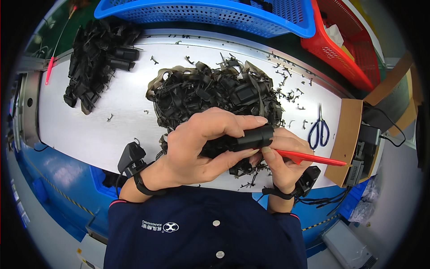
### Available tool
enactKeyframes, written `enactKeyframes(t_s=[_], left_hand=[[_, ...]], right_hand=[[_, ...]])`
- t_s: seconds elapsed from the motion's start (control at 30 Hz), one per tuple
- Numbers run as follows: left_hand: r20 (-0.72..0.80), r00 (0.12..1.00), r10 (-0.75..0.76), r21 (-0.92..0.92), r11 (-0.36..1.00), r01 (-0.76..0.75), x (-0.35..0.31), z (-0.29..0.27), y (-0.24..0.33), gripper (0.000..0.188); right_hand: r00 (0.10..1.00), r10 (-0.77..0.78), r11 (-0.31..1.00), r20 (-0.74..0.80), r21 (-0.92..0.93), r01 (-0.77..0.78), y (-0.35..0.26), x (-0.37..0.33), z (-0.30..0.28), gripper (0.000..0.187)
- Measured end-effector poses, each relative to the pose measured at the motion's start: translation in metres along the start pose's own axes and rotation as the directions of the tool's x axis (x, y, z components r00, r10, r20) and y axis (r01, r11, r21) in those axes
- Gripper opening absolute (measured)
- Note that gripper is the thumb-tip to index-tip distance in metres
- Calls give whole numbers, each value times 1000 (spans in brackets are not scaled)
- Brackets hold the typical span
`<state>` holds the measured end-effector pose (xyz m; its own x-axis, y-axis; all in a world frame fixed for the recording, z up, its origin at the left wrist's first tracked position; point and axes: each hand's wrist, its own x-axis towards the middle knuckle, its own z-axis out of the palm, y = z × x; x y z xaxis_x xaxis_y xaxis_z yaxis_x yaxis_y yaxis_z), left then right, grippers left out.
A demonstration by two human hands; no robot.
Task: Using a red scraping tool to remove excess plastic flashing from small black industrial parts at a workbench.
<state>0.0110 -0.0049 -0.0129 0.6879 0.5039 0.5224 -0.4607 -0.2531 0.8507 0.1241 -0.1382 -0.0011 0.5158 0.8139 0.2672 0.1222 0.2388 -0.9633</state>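
Note:
My left hand (190, 145) is wrapped round a black cylindrical plastic part (257, 137), its thumb and fingers gripping the tube's sides. My right hand (286, 168) pinches a slim red-handled tool (320, 158) against the right end of that part. The tool's working tip is hidden by my fingers and the part. Just beyond my hands lies a large heap of black plastic parts (210, 92), tangled with thin strips. Small black scraps lie below my hands too.
Scissors (319, 133) with dark blue handles lie right of the heap. A second black heap (96, 58) and a red stick-like tool (49, 71) are at left. Blue (210, 12) and red (336, 56) baskets stand behind; a cardboard box (346, 134) stands at right. Scraps (285, 80) dot the white tabletop (130, 94).

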Motion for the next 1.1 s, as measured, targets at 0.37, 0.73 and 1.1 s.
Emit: enactKeyframes(t_s=[0.37, 0.73, 1.1], left_hand=[[313, 941, 127, 229, 952, -205, 11, -11, 7, 43], [258, 966, 26, 61, 997, -43, 5, -11, 3, 45], [-128, 985, -112, 289, 946, 145, 7, -7, -2, 30]], right_hand=[[993, 114, 991, 21, 69, -115, -13, -2, -6, 14], [998, 52, 999, -38, -6, -52, -7, -2, -3, 9], [986, -147, 777, -85, -627, 61, 7, 14, -12, 8]])
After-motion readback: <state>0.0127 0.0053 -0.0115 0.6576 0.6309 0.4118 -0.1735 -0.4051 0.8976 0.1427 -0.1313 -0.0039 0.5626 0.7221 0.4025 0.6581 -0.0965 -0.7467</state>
